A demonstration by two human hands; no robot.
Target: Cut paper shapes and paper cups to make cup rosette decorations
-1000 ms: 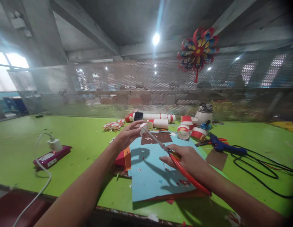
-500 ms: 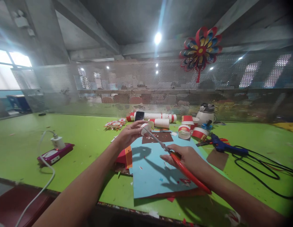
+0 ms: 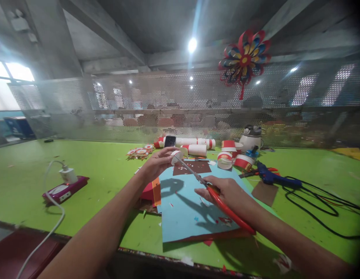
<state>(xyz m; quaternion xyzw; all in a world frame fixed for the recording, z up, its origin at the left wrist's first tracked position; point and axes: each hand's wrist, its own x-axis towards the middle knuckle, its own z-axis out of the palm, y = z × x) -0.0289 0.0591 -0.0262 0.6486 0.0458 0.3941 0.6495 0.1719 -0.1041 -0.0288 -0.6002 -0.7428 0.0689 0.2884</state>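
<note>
Between the fingers of my left hand (image 3: 156,163) is a small white paper cup piece (image 3: 177,157), round and held tilted. My right hand (image 3: 226,193) grips red-handled scissors (image 3: 231,213) whose blades point up and left, their tips at the white piece. Whether the blades are cutting into it I cannot make out. Both hands are above a light blue paper sheet (image 3: 180,221) with scraps on it. Just beyond the white piece lies a brown paper piece (image 3: 194,167) dotted with white bits.
Paper cups (image 3: 225,159) and a stack of cups (image 3: 197,150) stand behind. A blue glue gun (image 3: 277,177) with a looping black cable lies right. A purple power strip (image 3: 66,190) is left. Further back are a phone (image 3: 170,142), flower-shaped paper pieces (image 3: 140,151) and a jug (image 3: 251,139).
The whole view has shifted slightly, so everything appears a little further left. Both hands keep nearly the same pose on the cup piece and the scissors.
</note>
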